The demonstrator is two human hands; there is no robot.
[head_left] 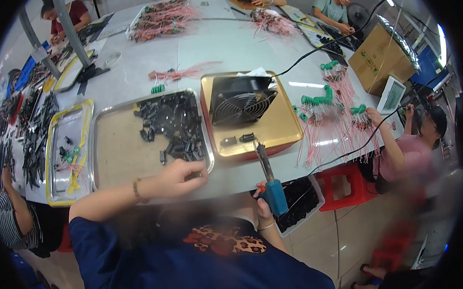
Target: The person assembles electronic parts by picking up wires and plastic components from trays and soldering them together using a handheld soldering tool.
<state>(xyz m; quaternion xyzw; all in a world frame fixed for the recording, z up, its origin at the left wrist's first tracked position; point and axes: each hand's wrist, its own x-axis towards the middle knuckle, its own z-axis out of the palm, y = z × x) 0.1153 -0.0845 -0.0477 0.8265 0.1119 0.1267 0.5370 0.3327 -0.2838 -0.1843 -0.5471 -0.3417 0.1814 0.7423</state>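
My right hand [264,204] is closed around the blue handle of a soldering gun [276,197]. Its metal barrel points up and away, with the tip at the near edge of a gold-coloured tin [288,134]. Two small dark plastic parts [238,139] lie on the tin near that tip. My left hand [177,179] reaches over the near rim of a metal tray [115,149], fingers curled together beside a heap of small black plastic parts [171,118]. Whatever its fingertips hold is hidden.
A black fan [242,105] stands on the tin, its cable crossing the table. Green connectors with pink wires [320,107] lie on the right, near a cardboard box [380,58]. On the left is a yellow-edged tray [62,177]. Several co-workers sit around; a bin of black parts [299,206] stands below.
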